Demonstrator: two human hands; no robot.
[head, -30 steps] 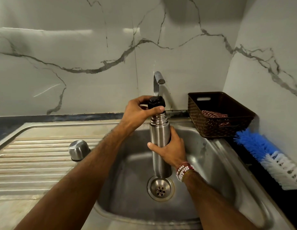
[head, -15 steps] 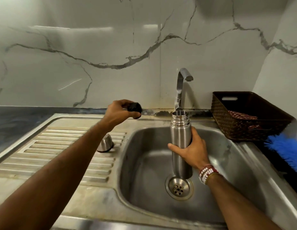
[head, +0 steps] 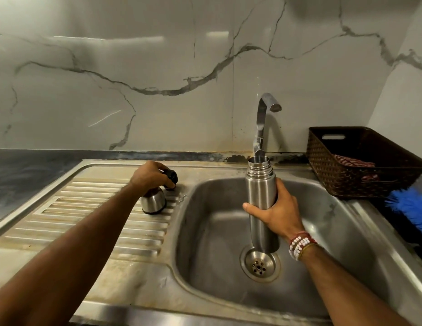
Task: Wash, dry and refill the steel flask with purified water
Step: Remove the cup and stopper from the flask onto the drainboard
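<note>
Now our right hand (head: 279, 216) grips steel flask (head: 260, 191) mid-body, upright over sink drain (head: 259, 265); left hand (head: 150, 176) holds black stopper (head: 171, 176) near drainboard (head: 87, 220) back edge. Rigid, smooth, probably slippery when wet: we judge full mid-body wrap best.

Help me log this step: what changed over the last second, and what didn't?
The left hand lifted the black stopper off the flask and carried it left and down to the drainboard, beside the steel cup; it still grips it. The flask's mouth is now open. Unchanged: the right hand holds the flask upright in the sink above the drain; steel cup and basket sit where they were.
</note>
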